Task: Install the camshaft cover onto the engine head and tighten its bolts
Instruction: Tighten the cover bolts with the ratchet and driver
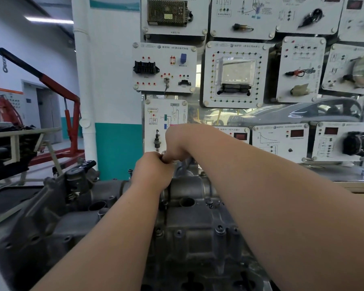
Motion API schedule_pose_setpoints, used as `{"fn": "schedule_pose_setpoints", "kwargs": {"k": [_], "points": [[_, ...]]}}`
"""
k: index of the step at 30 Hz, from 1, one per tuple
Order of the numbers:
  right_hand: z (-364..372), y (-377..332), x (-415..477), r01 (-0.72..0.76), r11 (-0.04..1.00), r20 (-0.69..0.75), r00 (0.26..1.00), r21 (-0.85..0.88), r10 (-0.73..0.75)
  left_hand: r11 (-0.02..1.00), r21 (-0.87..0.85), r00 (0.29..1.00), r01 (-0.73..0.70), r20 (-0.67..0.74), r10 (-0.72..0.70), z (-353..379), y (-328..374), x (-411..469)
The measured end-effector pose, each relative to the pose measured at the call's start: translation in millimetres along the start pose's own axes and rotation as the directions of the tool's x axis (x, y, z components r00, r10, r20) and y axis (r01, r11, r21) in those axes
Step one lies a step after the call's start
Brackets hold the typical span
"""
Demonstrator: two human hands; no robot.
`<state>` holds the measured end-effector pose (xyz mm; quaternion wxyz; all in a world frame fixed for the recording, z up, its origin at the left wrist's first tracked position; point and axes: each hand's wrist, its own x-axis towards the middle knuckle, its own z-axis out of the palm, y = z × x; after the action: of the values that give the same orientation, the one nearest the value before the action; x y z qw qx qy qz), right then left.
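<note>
- left hand (153, 171) and right hand (177, 141) both curl onto a small metal piece (164, 152), bolt or tool, can't tell
- camshaft cover (189, 223) sits on engine head (208, 276), under the arms
- risk: piece slips from the pinch, drops into open bore (186, 201); a tilted start cross-threads
- workshop: bench (334, 173), training panels (235, 74) behind, red crane (72, 122) left

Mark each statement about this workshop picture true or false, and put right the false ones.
1. The left hand and the right hand pinch a small metal piece at the far end of the engine cover. True.
2. A red hoist stands at the left. True.
3. The wall boards are blank. False: they carry parts, sockets and diagrams.
4. The right hand lies flat on the cover's near edge. False: its fingers are curled, at the far end beside the left hand.
</note>
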<state>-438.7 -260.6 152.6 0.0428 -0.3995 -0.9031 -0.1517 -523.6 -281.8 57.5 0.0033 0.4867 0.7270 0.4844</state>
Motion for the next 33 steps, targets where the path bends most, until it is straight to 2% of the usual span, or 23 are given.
{"fn": "schedule_pose_setpoints", "kwargs": {"k": [5,9,14,16,19,21,24,27,33], "points": [[15.3,-8.8,11.0,-0.086,0.994,-0.098,0.991,0.074,0.093,0.995,0.097,1.000,0.006,0.005,-0.006,-4.3,-0.3,11.4],[7.4,-3.2,8.4,-0.016,0.999,-0.012,1.000,0.033,0.016,1.000,0.023,0.998,0.016,-0.055,-0.014,-3.7,-0.6,2.1],[6.5,7.0,3.7,0.029,0.998,-0.059,0.998,0.055,-0.026,0.999,-0.033,0.999,0.019,-0.030,-0.020,-3.4,-2.0,0.6],[7.8,4.3,4.0,0.005,0.998,-0.071,0.998,0.065,0.000,1.000,-0.014,1.000,0.005,-0.010,-0.006,-0.7,-2.1,2.1],[14.4,-5.6,6.3,-0.065,0.996,-0.108,0.992,0.057,0.070,0.995,0.102,1.000,-0.002,-0.004,0.002,-0.4,-1.9,7.5],[17.2,-10.0,8.0,-0.103,0.994,-0.140,0.984,0.031,0.106,0.996,0.085,0.999,0.021,-0.026,-0.019,-2.5,-2.7,11.9],[8.9,-7.5,4.6,-0.052,0.998,-0.056,0.997,0.035,0.054,0.999,0.051,0.998,0.016,-0.065,-0.013,-5.2,-1.6,4.4],[0.5,-5.6,1.0,0.012,1.000,0.029,1.000,-0.018,-0.012,1.000,-0.007,0.999,-0.002,-0.035,0.002,-5.5,-2.6,-0.4],[5.6,-7.9,6.1,-0.008,0.999,-0.012,1.000,0.041,0.009,0.999,0.027,1.000,-0.022,0.016,0.021,-0.5,-3.8,3.1]]}}
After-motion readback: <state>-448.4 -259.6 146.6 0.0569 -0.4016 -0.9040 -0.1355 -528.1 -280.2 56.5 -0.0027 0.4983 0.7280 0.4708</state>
